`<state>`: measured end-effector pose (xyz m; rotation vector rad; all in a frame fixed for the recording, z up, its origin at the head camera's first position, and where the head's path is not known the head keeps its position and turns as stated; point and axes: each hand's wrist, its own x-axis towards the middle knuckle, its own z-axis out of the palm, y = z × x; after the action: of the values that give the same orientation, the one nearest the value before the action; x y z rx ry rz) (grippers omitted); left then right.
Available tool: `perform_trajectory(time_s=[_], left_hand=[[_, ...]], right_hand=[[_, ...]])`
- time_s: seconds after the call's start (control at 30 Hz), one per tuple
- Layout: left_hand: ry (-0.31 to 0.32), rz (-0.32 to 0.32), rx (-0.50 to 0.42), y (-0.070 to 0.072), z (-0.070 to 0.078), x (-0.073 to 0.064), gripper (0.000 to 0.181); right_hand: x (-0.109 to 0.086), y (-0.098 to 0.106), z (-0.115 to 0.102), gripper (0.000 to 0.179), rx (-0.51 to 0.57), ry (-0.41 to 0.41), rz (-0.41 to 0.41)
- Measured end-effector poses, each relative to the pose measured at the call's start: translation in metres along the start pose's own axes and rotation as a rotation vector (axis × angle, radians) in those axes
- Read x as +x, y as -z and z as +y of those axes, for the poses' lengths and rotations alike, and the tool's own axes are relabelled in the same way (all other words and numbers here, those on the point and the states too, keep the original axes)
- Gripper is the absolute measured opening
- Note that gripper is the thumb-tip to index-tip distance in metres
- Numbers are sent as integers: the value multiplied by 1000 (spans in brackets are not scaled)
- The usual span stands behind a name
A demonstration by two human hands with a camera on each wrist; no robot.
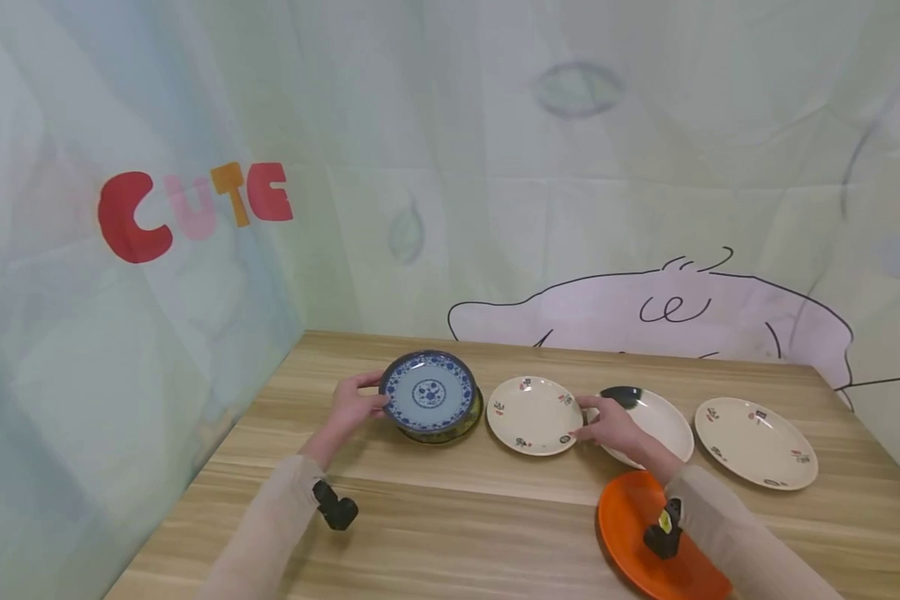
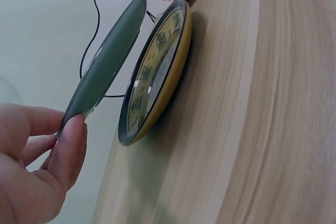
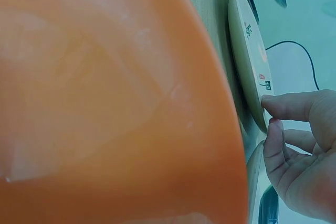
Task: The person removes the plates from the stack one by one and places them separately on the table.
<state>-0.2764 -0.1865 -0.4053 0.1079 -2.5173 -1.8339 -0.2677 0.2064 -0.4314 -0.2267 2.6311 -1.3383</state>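
My left hand [image 1: 352, 410] pinches the left rim of a blue-and-white patterned plate [image 1: 429, 396], thumb on one face and fingers on the other. In the left wrist view this plate is tilted, with a gap between it and a yellow patterned plate [image 2: 167, 85] with a dark rim, which sits on the table. A round cream plate [image 1: 534, 415] with small printed motifs lies to the right of them. My right hand [image 1: 617, 427] has its thumb and fingertips at that plate's right rim, pinching it in the right wrist view [image 3: 249, 59].
Partly behind my right hand lies a white plate [image 1: 660, 425] with a dark patch. An oval cream plate [image 1: 756, 443] is at the far right. Below my right forearm is an orange plate [image 1: 624, 521]. Printed curtains [image 1: 390, 100] stand along the wooden table's [image 1: 450, 533] back and left edges.
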Motion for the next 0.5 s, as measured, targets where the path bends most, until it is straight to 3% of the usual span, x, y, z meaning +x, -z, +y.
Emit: perform_trajectory(time_s=[0.5], left_hand=[[37, 43, -27, 37, -7, -3, 48]], right_hand=[[1, 0, 2, 59, -8, 11, 2]])
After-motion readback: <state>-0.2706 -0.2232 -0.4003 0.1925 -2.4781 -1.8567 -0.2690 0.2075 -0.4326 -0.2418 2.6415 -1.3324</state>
